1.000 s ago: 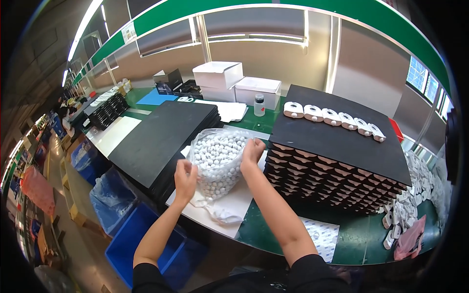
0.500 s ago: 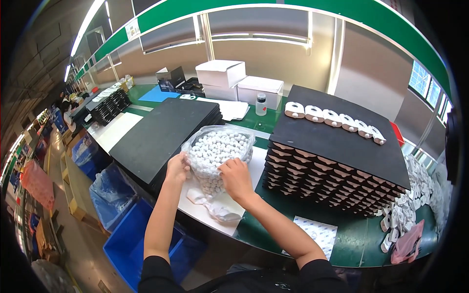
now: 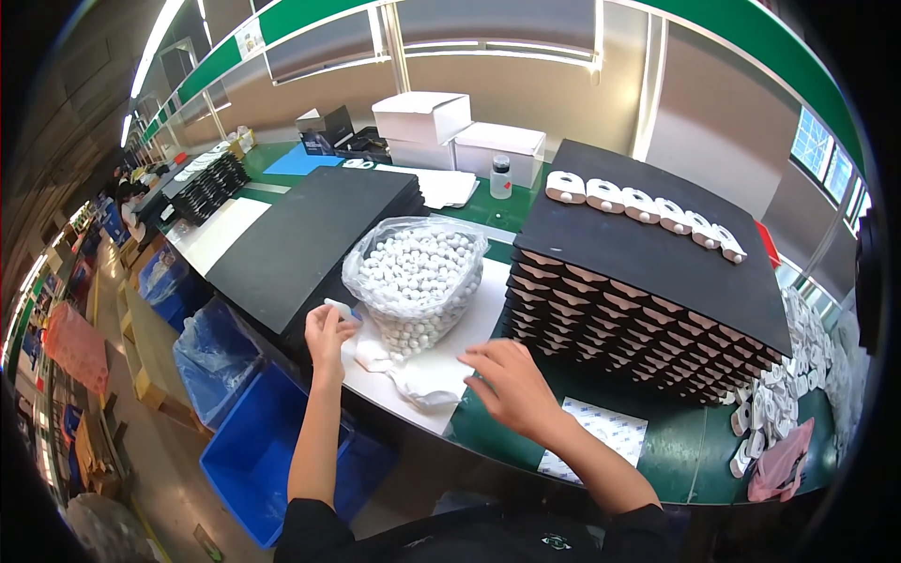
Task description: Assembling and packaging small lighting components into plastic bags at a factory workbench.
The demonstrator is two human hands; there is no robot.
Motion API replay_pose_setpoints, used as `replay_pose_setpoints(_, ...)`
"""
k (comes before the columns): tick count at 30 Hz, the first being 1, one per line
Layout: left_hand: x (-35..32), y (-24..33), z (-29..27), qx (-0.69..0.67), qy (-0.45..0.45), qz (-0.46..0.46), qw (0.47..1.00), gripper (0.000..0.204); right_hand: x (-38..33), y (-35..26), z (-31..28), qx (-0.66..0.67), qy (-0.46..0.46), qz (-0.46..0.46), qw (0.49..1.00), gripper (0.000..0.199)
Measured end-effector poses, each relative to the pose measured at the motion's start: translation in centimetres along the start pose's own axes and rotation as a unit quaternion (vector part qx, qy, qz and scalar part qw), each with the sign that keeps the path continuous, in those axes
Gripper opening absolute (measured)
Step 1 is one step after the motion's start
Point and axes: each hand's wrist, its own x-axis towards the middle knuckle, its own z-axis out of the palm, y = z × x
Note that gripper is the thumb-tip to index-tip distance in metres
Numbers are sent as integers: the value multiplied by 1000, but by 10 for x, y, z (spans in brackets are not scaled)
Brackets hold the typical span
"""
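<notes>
A clear plastic bag (image 3: 418, 267) full of small white balls stands upright with its mouth spread wide. To its near left is my left hand (image 3: 327, 340), fingers loosely bent and apart, off the bag's rim. A small pale piece (image 3: 343, 311) shows behind those fingertips; I cannot tell what it is. My right hand (image 3: 511, 383) hovers at the near right of the bag, thumb and fingers apart and holding nothing. Between the hands, a crumpled white cloth-like piece (image 3: 422, 383) lies on a white sheet (image 3: 477, 324) in front of the bag.
Black trays holding white parts form a tall stack (image 3: 648, 328) at right, with a row of white parts (image 3: 643, 206) on top. Further black boards (image 3: 310, 239) lie at left. Behind stand white boxes (image 3: 422, 127) and a bottle (image 3: 501, 178). Blue bins (image 3: 249, 450) sit below the bench's left edge.
Both hands have let go of the bag's rim. My right hand has moved right and toward me; my left hand has shifted slightly left. The bag's mouth is spread wider.
</notes>
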Motion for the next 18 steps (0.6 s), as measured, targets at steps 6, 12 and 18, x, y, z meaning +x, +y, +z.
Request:
replay_pose_setpoints(6, 34, -79, -15, 388, 90, 157, 903, 44, -70, -7, -16, 93, -25, 64, 993, 20)
replay_pose_setpoints(12, 50, -72, 8, 554, 105, 176, 807, 29, -107, -22, -37, 99, -19, 72, 992, 17)
replay_pose_setpoints(18, 40, -64, 28, 598, 120, 136, 780, 38, -143, -29, -70, 42, 6, 130, 991, 21)
